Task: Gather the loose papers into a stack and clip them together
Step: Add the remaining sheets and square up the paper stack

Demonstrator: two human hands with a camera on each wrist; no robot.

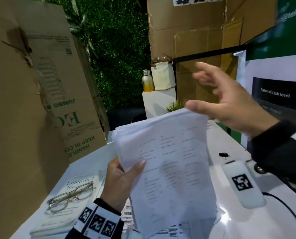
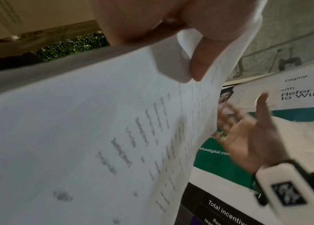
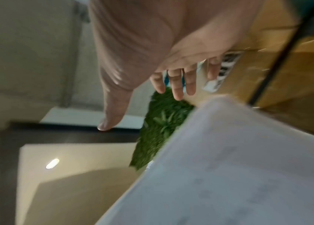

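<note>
Between my two hands, lifted off the bench [image 1: 233, 152], is the stack of papers [image 1: 168, 152], tilted with its top edge away from me. My left hand [image 1: 121, 183] grips the stack at its lower left edge, thumb [image 1: 137, 168] lying across the printed front sheet and the other fingers hidden behind. In the left wrist view that thumb [image 2: 202, 64] presses down on the top sheet. My right hand [image 1: 230, 100] is spread wide at the far right corner of the stack; its thumb [image 1: 195, 106] sits right at the top edge of the sheets, though I cannot tell whether it actually touches them, and the other fingers [image 1: 206, 73] are straight and holding nothing. The right wrist view shows the same flat palm [image 3: 171, 45] with the stack [image 3: 229, 167] just below it.

Under my right wrist a black binder clip [image 1: 223, 155] lies on the bench, well apart from the stack. Left of my left hand, a pair of glasses [image 1: 73, 195] rests on a book [image 1: 57, 219]. More printed sheets [image 1: 175, 230] lie flat on the bench below the lifted stack.
</note>
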